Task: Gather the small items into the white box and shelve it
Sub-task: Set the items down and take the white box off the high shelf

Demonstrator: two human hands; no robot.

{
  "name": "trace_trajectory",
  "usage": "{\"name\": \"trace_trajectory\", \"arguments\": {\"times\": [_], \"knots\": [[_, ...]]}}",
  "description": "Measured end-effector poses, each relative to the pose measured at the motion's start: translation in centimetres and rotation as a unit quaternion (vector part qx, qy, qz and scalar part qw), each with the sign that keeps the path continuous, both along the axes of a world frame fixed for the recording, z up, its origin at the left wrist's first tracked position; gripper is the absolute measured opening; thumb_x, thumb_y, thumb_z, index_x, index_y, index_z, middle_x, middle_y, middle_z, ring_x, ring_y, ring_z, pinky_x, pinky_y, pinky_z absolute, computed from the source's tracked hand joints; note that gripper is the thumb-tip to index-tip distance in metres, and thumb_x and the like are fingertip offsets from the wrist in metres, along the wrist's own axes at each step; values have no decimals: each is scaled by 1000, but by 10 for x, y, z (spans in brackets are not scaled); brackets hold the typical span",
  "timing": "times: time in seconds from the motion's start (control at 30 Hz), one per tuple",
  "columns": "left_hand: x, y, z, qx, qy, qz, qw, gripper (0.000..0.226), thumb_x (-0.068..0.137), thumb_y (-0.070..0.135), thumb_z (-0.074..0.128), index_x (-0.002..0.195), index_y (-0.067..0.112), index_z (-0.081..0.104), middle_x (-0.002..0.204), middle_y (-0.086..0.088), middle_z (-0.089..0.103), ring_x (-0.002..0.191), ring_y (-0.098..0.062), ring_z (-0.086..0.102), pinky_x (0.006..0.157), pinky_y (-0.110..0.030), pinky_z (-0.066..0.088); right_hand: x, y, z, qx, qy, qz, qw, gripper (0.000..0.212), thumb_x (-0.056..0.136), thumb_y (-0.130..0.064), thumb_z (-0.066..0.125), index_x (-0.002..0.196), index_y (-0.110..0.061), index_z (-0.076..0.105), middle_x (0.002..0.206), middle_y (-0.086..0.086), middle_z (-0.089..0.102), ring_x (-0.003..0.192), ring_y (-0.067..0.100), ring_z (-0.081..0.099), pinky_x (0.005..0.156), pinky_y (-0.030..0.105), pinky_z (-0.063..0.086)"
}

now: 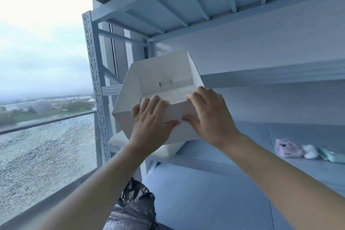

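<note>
White box hangs in the air before the metal rack, level with the middle shelf, tipped, open top turned back toward the camera. Shows plain white inner walls and bottom, with a small cut slot in the far wall. Far end perhaps against the middle shelf, perhaps clear of it: cannot tell.

Clamped at the near wall by both hands. Left hand on the left part of that wall, fingers hooked over the rim into the box, thumb pressed flat on the outside. Right hand at the right corner, fingers curled over the rim, thumb stretched leftward across the outer face, tip close to the left thumb. Box therefore ahead of and above both wrists, near wall pinched between fingers inside and thumbs outside.

Below the box, at the left end of the lower shelf, a white cushion. Farther right on the same shelf, well apart from the box, three small things in a row, side by side: purple pouch, white fluffy lump, mint-green case. Down by the foot of the rack, a black plastic bag. To the left, a window onto water and a far shore.
</note>
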State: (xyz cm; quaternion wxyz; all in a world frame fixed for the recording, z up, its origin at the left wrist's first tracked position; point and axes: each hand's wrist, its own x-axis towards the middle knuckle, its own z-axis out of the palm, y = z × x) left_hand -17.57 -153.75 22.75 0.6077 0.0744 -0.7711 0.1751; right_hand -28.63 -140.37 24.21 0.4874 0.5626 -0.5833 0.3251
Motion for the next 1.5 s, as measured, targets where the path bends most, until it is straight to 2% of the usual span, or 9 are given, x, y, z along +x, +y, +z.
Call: {"name": "trace_trajectory", "arguments": {"times": [0.2,0.27,0.37,0.53,0.8,0.97,1.17,1.33,1.5], "knots": [[-20,62,-19,-22,-9,-22,999,47,62,39,74,94,16,47,84,-7,58,80,-20,40,70,-33,22,-17,68,-26,-4,5,-54,999,37,70,-20,78,97,-10,55,92,5,58,83,23,47,68,29,21],[-31,87,-26,-20,-16,-34,999,48,63,39,76,94,15,48,83,-7,59,80,-20,40,71,-32,23,-26,94,-34,1,3,-57,998,37,71,-21,77,97,-10,53,90,5,58,82,21,43,66,28,19],[-52,132,-37,-2,-43,-49,998,52,57,33,86,92,11,54,82,-7,59,79,-21,40,71,-33,23,-44,141,-46,12,-12,-61,998,35,71,-20,77,95,-8,54,89,7,58,80,22,42,64,31,26],[-101,224,-63,20,-85,-93,992,51,56,31,86,92,13,54,83,-6,59,80,-21,40,71,-33,23,-81,242,-71,43,-51,-84,994,36,69,-17,79,94,-5,56,87,9,58,77,29,50,59,38,44],[-206,384,-99,26,-125,-214,968,59,53,30,88,95,16,48,83,-5,59,80,-21,40,71,-33,25,-150,421,-107,74,-102,-192,973,38,66,-17,81,91,-2,57,85,12,59,74,32,53,59,41,49],[-271,464,-108,19,-158,-275,948,60,54,34,86,96,17,47,85,-5,60,81,-20,40,69,-33,25,-193,506,-121,62,-124,-262,955,44,62,-18,85,91,-2,57,83,12,59,71,31,54,59,40,49],[-345,522,-118,2,-165,-335,928,55,57,35,84,95,15,50,85,-4,59,80,-19,40,67,-30,23,-250,568,-136,34,-125,-320,939,45,62,-21,84,92,-7,53,83,7,58,73,23,44,61,27,34],[-418,548,-126,4,-169,-373,912,55,57,34,85,94,15,49,84,-3,57,77,-18,37,66,-30,22,-309,596,-143,42,-128,-352,926,45,64,-22,83,93,-5,53,84,7,58,73,28,51,61,34,45],[-494,566,-136,17,-176,-392,903,56,59,35,83,96,16,47,84,-2,57,76,-18,37,66,-30,22,-376,616,-144,59,-138,-386,910,46,63,-25,84,93,-6,54,86,7,59,75,25,49,66,28,35]]}}
